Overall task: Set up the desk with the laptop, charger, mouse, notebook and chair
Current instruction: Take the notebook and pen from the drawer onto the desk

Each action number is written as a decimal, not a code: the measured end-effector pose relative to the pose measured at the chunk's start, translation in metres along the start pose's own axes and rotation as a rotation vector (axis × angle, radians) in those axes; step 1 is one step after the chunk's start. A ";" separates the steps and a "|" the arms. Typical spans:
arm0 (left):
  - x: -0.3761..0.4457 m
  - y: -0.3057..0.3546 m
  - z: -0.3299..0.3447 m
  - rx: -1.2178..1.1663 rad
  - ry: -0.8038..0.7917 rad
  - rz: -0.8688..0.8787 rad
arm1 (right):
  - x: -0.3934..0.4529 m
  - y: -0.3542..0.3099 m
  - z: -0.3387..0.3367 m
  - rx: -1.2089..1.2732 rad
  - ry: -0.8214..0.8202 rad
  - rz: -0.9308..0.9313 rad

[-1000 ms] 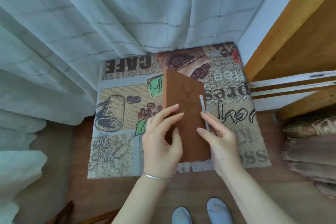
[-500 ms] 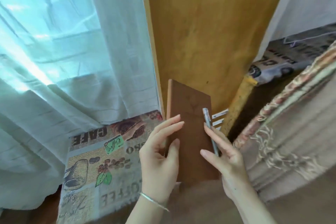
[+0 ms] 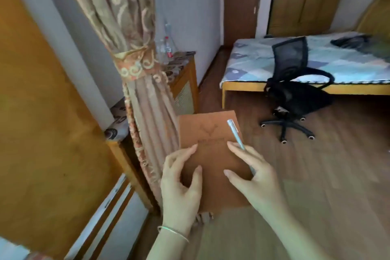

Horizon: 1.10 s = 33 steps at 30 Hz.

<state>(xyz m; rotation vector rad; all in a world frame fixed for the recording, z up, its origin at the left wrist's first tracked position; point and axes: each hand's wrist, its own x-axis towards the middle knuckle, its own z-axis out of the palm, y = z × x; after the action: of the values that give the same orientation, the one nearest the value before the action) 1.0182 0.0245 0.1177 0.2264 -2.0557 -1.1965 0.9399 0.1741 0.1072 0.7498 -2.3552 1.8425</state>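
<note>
Fingers [image 3: 191, 150] around brown notebook [image 3: 211, 133]

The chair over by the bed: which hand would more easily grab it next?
Probably the left hand. The right hand lies nearer the chair, but it also pinches a pen against the notebook. The left holds only the notebook's edge, so it could let go sooner.

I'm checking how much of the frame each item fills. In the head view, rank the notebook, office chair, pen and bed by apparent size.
1. bed, partly cut off by the frame edge
2. office chair
3. notebook, enlarged by nearness; close to the chair, so that order is unsure
4. pen
</note>
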 end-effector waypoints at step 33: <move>0.056 0.227 1.059 -0.339 -1.330 0.525 | 0.154 0.388 -0.797 -0.867 1.046 0.901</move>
<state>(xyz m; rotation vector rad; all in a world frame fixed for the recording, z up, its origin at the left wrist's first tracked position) 0.3147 0.8436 0.0163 -1.5507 -2.5497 -1.4486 0.4506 0.9258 0.0374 -1.1849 -2.3072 0.6583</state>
